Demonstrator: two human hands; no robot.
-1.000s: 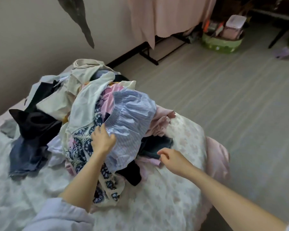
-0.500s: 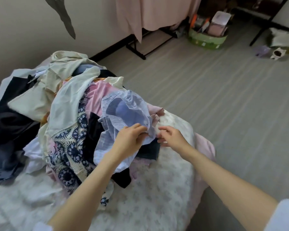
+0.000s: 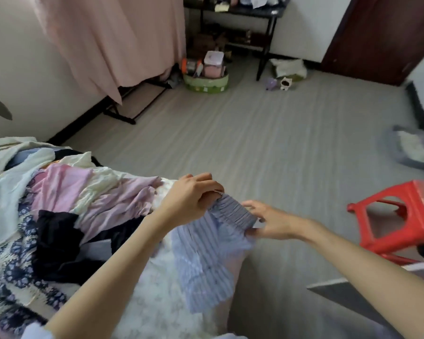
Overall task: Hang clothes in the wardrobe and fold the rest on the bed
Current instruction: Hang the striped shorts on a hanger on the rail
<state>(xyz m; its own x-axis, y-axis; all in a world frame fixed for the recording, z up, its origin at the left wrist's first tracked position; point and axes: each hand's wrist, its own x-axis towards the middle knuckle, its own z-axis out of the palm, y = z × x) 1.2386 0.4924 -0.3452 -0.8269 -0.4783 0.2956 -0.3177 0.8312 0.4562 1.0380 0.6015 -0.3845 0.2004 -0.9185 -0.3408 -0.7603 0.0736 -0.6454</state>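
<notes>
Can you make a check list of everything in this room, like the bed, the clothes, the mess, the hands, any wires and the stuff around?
Surface: bed with a pale flowered cover, clothes on its left part.
Job's things: striped garment held up by its waistband, hanging past the bed edge; clothes pile on the bed.
Clutter: green basket of bottles and small toys on the floor.
Hands: left hand grips the waistband; right hand pinches its other end.
Cables: nothing seen.
Surroundings: red stool, pink curtain, dark table, brown door.

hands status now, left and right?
Left hand: grips gathered waistband of blue striped cotton garment.
Right hand: pinches the same waistband's other end.
</notes>
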